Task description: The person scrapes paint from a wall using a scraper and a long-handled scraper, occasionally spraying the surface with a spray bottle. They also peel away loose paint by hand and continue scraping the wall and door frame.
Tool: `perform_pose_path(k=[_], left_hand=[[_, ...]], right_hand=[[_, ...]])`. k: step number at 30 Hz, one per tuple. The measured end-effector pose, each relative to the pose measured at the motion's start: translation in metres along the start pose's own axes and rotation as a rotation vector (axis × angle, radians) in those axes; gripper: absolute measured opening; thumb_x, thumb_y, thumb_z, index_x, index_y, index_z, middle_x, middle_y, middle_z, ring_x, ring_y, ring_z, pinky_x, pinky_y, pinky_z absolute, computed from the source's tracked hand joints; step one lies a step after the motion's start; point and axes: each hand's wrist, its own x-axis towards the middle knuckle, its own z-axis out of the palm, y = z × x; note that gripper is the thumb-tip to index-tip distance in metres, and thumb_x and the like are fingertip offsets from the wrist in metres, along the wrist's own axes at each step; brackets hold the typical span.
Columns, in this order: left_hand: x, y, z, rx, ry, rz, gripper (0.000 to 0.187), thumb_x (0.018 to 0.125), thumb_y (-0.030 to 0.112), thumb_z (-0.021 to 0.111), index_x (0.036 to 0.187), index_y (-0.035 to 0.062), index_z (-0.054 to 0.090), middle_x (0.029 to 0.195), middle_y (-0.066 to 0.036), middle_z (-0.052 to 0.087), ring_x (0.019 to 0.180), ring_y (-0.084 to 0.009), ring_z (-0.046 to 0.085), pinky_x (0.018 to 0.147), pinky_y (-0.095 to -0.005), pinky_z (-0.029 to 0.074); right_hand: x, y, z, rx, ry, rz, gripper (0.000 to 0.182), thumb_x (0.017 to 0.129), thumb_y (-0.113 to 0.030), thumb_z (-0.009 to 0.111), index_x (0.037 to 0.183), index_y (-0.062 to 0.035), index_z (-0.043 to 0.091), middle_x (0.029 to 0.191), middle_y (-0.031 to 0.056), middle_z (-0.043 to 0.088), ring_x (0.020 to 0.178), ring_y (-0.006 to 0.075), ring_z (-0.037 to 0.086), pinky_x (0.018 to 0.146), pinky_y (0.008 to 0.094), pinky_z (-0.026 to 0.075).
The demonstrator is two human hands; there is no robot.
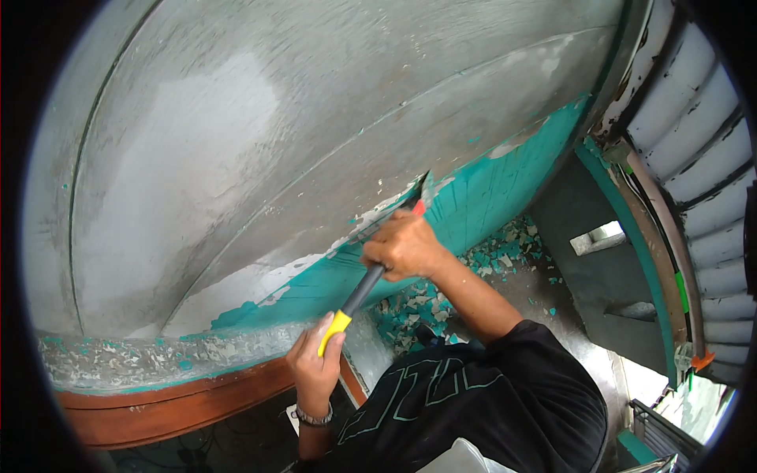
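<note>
A long-handled scraper (364, 285) with a grey shaft and a yellow end runs diagonally between my hands. My right hand (404, 246) is wrapped round the shaft close to the head. Lower down, my left hand (315, 359) grips the yellow end. The scraper's blade touches the wall along the border between teal paint (481, 201) and bare grey plaster (315, 150). Ragged paint edges and pale patches show along that border. The palm side of my right hand is hidden.
Teal and white paint flakes (414, 311) litter the floor below the wall. A reddish-brown wooden ledge (181, 406) runs along the lower left. At the right stand a dark low wall (583, 260) with openings and a white ribbed panel (694, 134).
</note>
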Motion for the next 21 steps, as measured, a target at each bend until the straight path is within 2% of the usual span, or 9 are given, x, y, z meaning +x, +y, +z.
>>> perform_pose_path(k=[2,6,8,9,11,13,15,18,21], left_hand=[[0.007,-0.007,0.003,-0.051,-0.009,-0.06,0.025,0.078,0.006,0.068,0.101,-0.0038,0.064,0.088,-0.019,0.066,0.078,-0.0305,0.065,0.07,-0.035,0.05],[-0.001,-0.029,0.017,-0.138,-0.035,-0.176,0.023,0.079,0.009,0.069,0.098,-0.003,0.064,0.086,-0.018,0.066,0.076,-0.0292,0.065,0.068,-0.0338,0.049],[-0.011,-0.041,0.033,-0.206,-0.039,-0.198,0.023,0.082,0.012,0.068,0.099,-0.0024,0.063,0.084,-0.017,0.065,0.073,-0.0281,0.065,0.066,-0.0336,0.049],[-0.017,-0.047,0.045,-0.258,-0.021,-0.169,0.025,0.082,0.016,0.068,0.1,-0.0015,0.062,0.081,-0.018,0.065,0.071,-0.0296,0.065,0.064,-0.0348,0.049],[-0.032,-0.058,0.068,-0.262,-0.119,-0.242,0.027,0.082,0.019,0.068,0.1,-0.0012,0.062,0.081,-0.018,0.065,0.072,-0.0319,0.065,0.063,-0.036,0.049],[-0.04,-0.054,0.086,-0.321,-0.193,-0.142,0.029,0.083,0.022,0.067,0.1,-0.0001,0.062,0.082,-0.018,0.065,0.074,-0.0343,0.065,0.063,-0.0371,0.049],[-0.041,-0.05,0.108,-0.4,-0.19,0.028,0.028,0.086,0.025,0.064,0.1,0.0009,0.061,0.081,-0.019,0.064,0.074,-0.0353,0.064,0.062,-0.038,0.049],[-0.033,-0.044,0.129,-0.449,-0.237,0.001,0.028,0.088,0.025,0.061,0.101,0.0001,0.059,0.08,-0.018,0.064,0.073,-0.0354,0.064,0.061,-0.0379,0.049],[-0.032,-0.039,0.16,-0.533,-0.175,-0.017,0.028,0.091,0.026,0.056,0.104,0.0004,0.057,0.079,-0.017,0.063,0.072,-0.0347,0.063,0.061,-0.0371,0.048]], right_hand=[[0.003,0.004,0.004,-0.045,0.157,-0.007,0.027,0.062,-0.026,0.071,0.056,-0.0146,0.046,0.052,-0.0024,0.048,0.051,0.0173,0.053,0.051,0.0318,0.04],[-0.002,0.003,0.008,-0.094,0.142,-0.035,0.027,0.061,-0.023,0.071,0.059,-0.0138,0.046,0.055,-0.0028,0.049,0.056,0.0166,0.054,0.056,0.0312,0.041],[-0.01,-0.001,0.004,-0.158,-0.103,0.087,0.018,0.06,-0.016,0.069,0.072,-0.0135,0.056,0.081,0.0012,0.06,0.081,0.0187,0.059,0.075,0.0341,0.045],[-0.011,-0.009,-0.006,-0.167,-0.105,0.078,0.018,0.06,-0.016,0.069,0.072,-0.0135,0.056,0.081,0.0012,0.06,0.081,0.0187,0.059,0.075,0.0341,0.045],[-0.023,-0.036,-0.029,-0.346,0.075,0.226,0.036,0.057,-0.01,0.068,0.093,-0.0129,0.064,0.117,0.0104,0.055,0.111,0.0257,0.052,0.095,0.0421,0.038],[-0.068,-0.047,-0.034,-0.37,0.184,0.275,0.054,0.054,-0.005,0.065,0.108,-0.0138,0.064,0.135,0.0183,0.041,0.123,0.0323,0.043,0.102,0.0467,0.033],[-0.113,-0.053,-0.038,-0.407,0.329,0.304,0.058,0.055,0.002,0.061,0.112,-0.0103,0.061,0.133,0.0235,0.041,0.124,0.0375,0.042,0.102,0.0482,0.033],[-0.147,-0.065,-0.053,-0.323,0.376,0.498,0.047,0.067,0.006,0.056,0.113,-0.0011,0.057,0.13,0.026,0.041,0.124,0.0417,0.04,0.101,0.05,0.035],[-0.166,-0.06,-0.055,0.166,0.426,0.722,0.051,0.08,-0.015,0.063,0.125,0.0006,0.044,0.134,0.0214,0.04,0.126,0.0335,0.04,0.104,0.0421,0.031]])
